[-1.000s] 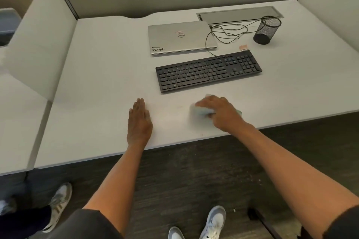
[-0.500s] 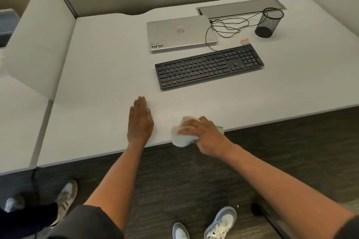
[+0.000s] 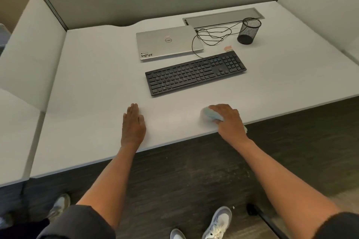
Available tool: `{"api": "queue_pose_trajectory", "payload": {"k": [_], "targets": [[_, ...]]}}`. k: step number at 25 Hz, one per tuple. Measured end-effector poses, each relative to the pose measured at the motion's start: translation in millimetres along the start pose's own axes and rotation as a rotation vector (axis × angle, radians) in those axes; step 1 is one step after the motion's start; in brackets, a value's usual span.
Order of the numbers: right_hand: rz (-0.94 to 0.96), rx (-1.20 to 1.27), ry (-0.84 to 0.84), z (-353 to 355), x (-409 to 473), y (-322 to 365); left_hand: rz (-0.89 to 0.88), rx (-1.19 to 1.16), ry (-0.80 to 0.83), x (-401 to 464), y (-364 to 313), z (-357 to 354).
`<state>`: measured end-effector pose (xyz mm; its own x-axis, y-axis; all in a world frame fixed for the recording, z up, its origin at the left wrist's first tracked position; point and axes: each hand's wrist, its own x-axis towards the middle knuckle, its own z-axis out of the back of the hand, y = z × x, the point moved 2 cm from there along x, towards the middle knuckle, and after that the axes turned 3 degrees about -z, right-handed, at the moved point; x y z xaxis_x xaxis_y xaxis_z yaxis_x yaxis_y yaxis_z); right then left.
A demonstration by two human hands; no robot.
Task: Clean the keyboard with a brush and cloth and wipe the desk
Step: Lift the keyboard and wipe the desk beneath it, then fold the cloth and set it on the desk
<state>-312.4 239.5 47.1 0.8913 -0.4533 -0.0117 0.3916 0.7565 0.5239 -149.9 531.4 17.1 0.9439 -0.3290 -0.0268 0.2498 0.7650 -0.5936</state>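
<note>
Fingers of right hand grip a blurred, half-hidden cloth; left hand lies flat.

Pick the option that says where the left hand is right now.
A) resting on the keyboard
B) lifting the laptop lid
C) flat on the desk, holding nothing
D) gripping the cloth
C: the left hand lies flat on the desk with straight fingers, while the right hand holds the cloth near the front edge.

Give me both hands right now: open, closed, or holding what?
Left hand: open, flat on the desk, holding nothing.
Right hand: closed on the cloth, pressing it to the desk near the front edge.
</note>
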Motion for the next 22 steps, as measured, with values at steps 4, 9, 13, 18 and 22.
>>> {"api": "queue_pose_trajectory", "payload": {"k": [4,9,13,18,22], "targets": [[0.129,0.049,0.232,-24,-17,40,-0.055,0.061,0.110,-5,-8,-5],[-0.163,0.785,0.365,10,-29,32,-0.246,0.055,0.172,-21,-78,-32],[-0.301,1.056,0.274,40,-7,14,-0.369,-0.173,0.223,-29,-154,-56],[-0.401,1.316,0.258,74,23,-12,-0.118,-0.629,0.368,-19,-222,-79],[-0.436,1.420,0.309,92,43,-38,0.103,-0.862,0.550,-7,-253,-97]]}}
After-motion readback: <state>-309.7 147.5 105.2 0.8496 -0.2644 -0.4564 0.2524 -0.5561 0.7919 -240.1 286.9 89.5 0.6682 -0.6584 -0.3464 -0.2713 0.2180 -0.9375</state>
